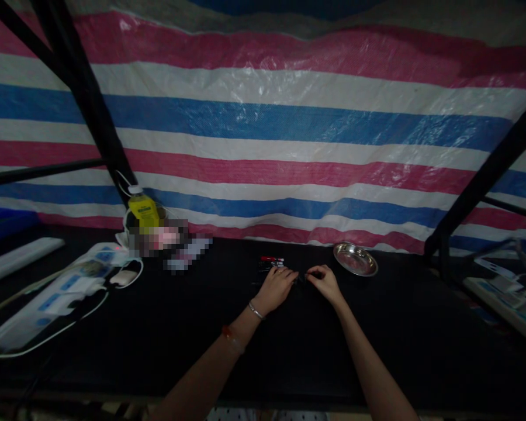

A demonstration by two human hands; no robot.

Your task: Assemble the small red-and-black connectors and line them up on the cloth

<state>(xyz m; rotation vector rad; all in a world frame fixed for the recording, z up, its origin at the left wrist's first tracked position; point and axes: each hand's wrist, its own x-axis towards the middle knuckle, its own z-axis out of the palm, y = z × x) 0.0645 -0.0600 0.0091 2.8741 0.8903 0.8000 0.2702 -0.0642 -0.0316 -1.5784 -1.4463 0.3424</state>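
Note:
My left hand [279,286] is low over the black tabletop, fingers pointing right and drawn together at a small dark piece. Facing it, my right hand [326,284] pinches thumb and finger at the same spot. The small dark piece [301,280] lies between the fingertips; against the black surface its kind does not show. Just beyond my left hand lie a thin red item [269,258] and several small dark and silvery items, partly hidden by that hand. A round shiny metal dish [355,259] stands beyond my right hand.
At left are a white power strip [65,298] with cords, a yellow bottle [144,209] and a white bar [21,259]. Another power strip [504,301] lies at right. Dark metal posts [87,111] and a striped plastic sheet [289,123] bound the black table [193,327].

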